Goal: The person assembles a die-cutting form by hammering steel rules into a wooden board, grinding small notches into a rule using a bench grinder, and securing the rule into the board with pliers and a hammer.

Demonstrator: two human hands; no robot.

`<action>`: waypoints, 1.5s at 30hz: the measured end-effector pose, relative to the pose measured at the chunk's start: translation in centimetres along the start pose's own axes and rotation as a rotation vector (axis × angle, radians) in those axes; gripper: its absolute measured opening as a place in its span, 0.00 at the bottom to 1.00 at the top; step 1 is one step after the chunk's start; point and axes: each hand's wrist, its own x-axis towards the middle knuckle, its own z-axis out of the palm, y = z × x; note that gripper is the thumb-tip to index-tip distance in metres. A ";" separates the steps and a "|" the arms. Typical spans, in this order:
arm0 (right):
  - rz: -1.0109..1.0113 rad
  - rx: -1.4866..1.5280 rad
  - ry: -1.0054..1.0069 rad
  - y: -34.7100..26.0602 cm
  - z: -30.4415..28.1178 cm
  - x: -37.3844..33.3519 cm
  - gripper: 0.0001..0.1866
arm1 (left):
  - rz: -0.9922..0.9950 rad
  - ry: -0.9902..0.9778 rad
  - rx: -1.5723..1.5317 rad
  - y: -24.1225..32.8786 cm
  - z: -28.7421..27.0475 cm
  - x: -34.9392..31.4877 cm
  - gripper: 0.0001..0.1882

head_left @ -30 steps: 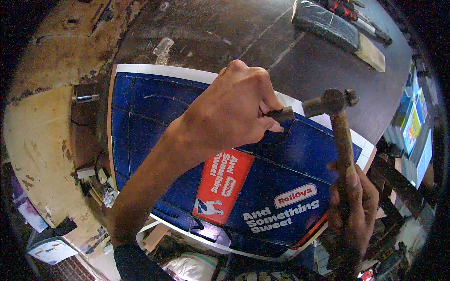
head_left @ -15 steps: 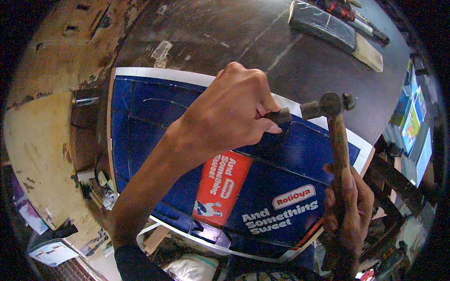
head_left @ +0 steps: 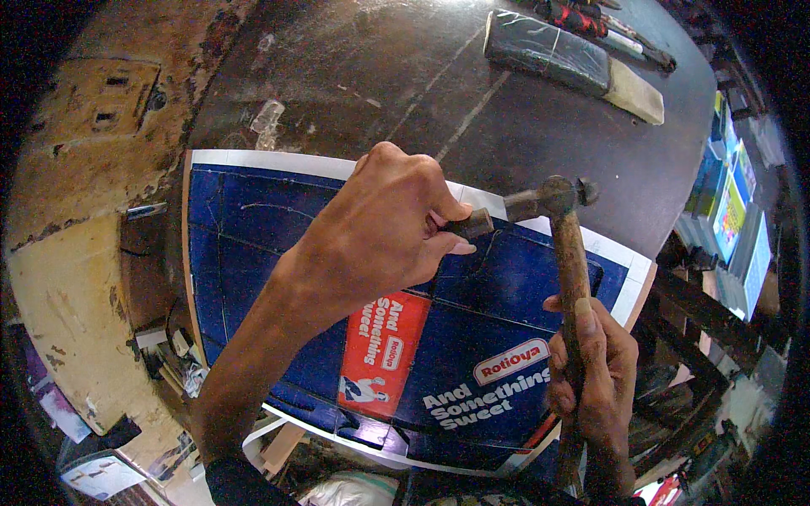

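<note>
The sheet lies mid-frame, with the tabletop behind it reaching toward the top edge. Above the sheet, the left hand holds a rod; just right of that stands the hammer, in the right hand. A wrapped block lies upper right (some tools lie just beyond), and stacked papers sit at far right.

**Dark Sleeve, Bare Left Forearm**

The sleeve, plain and nearly black, ends near the elbow. At the lower edge, a strip of dark garment shows pale, blotchy patterning, too small to make out. Left hand and right hand are ungloved; the right thumbnail is long.
</note>
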 end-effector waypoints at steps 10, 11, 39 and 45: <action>-0.088 -0.086 0.081 0.8 -1.0 0.9 0.16 | -0.015 0.032 -0.021 -0.2 0.7 0.2 0.13; -0.037 -0.311 0.015 1.1 -0.8 0.9 0.15 | 0.046 0.060 0.071 -0.1 0.4 -0.2 0.12; -1.238 -1.116 0.374 -2.6 -2.7 11.4 0.20 | -1.200 1.491 -0.675 6.4 12.6 -36.7 0.27; -0.386 -0.102 -0.184 0.5 9.8 3.3 0.20 | -1.429 1.716 -0.878 10.1 19.2 -35.3 0.34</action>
